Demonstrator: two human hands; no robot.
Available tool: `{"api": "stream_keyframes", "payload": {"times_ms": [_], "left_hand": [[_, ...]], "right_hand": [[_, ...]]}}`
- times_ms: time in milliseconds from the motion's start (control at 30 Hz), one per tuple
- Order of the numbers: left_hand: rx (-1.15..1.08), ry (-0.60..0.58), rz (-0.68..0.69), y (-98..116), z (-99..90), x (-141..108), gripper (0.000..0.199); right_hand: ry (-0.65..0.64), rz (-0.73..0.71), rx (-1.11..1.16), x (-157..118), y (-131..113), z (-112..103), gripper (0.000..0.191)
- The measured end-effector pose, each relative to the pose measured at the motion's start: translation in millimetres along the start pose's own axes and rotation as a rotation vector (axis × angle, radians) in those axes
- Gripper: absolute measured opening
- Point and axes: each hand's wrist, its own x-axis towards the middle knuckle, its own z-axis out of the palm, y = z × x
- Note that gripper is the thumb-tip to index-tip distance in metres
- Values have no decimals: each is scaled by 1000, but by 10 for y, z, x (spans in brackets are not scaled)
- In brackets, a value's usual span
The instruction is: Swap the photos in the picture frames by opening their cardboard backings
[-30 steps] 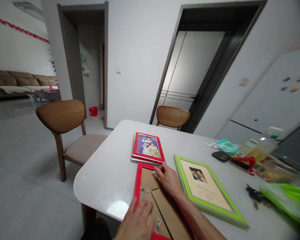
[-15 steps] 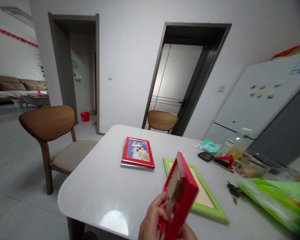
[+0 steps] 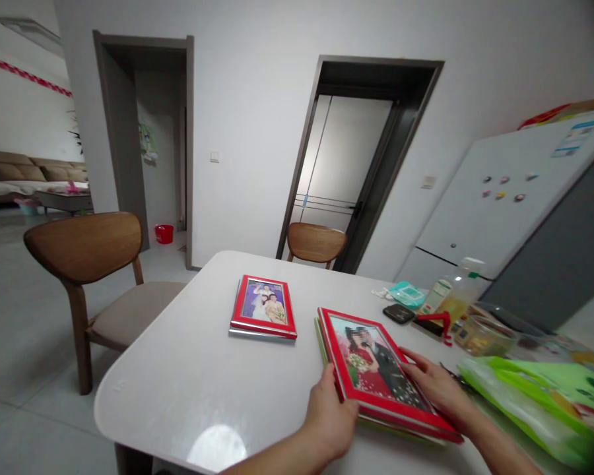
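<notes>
pale wall [image 3: 252, 105] behind, slick table [image 3: 202, 376] below, one slip to watch for

a fridge [image 3: 450, 224] stands off to the right. on the table i see a bag [image 3: 539, 396] beside the right forearm, near enough for a sleeve-side swing to drag it. the large frame [image 3: 376, 363] lies over the green frame [image 3: 323, 344], slightly out of line; pushed from one side, i judge, it could skid and scuff the one beneath. the small frame [image 3: 264, 307] sits apart to the left, at risk only from a sweeping arm. the left hand [image 3: 331, 415] is curled round the near left edge; the right hand [image 3: 433, 382] has its fingers over the right edge, its underside hidden. together they hold the large frame, both closed to about its thickness. uneven pressure could tip it.
</notes>
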Motion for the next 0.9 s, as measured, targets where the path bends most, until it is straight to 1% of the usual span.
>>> {"api": "stream_keyframes", "payload": {"times_ms": [33, 100, 133, 200, 267, 333, 367, 400, 467, 533, 567, 600, 633, 700, 733, 800, 833, 867, 900], "left_hand": [[78, 19, 13, -40, -38, 43, 45], [252, 73, 57, -88, -230, 141, 47], [338, 104, 80, -100, -375, 200, 50], [498, 163, 123, -114, -722, 331, 55], [629, 202, 134, -134, -1069, 447, 51], [729, 208, 122, -161, -1334, 506, 33], [767, 205, 116, -171, -1420, 506, 25], [798, 200, 113, -174, -1474, 486, 19], [837, 194, 124, -143, -1496, 385, 16], [852, 199, 149, -57, -1437, 209, 22], [850, 207, 162, 2, -1389, 97, 25], [844, 215, 171, 65, -1334, -28, 28], [838, 224, 177, 128, -1275, -160, 30], [779, 232, 188, 234, -1158, -430, 34], [692, 224, 207, 270, -1109, -557, 37], [366, 175, 229, 307, -1051, -771, 45], [167, 137, 220, 309, -1049, -856, 50], [-25, 100, 198, 302, -1067, -926, 56], [-186, 70, 169, 287, -1103, -983, 61]], "right_hand": [[12, -9, -18, 41, 42, 23, 49], [32, -33, -61, 69, 81, 63, 41], [42, -43, -82, 62, 75, 79, 40], [79, -63, -118, 6, 2, 123, 44], [129, -100, -146, -119, -163, 220, 49], [134, -183, -127, -326, -400, 405, 49], [95, -241, -101, -456, -531, 529, 46], [28, -309, -4, -596, -661, 668, 45], [-148, -352, 197, -870, -900, 957, 44], [-314, -292, 379, -1095, -1102, 1205, 44], [-361, -266, 468, -1184, -1192, 1297, 45], [-376, -252, 558, -1263, -1277, 1365, 46], [-356, -250, 644, -1337, -1356, 1407, 46], [-249, -257, 767, -1487, -1489, 1433, 48], [-198, -260, 781, -1567, -1533, 1426, 49], [-115, -307, 702, -1732, -1555, 1403, 51], [-74, -377, 625, -1808, -1526, 1399, 51], [-36, -489, 536, -1876, -1472, 1406, 52], [0, -632, 437, -1934, -1396, 1427, 51]]}}
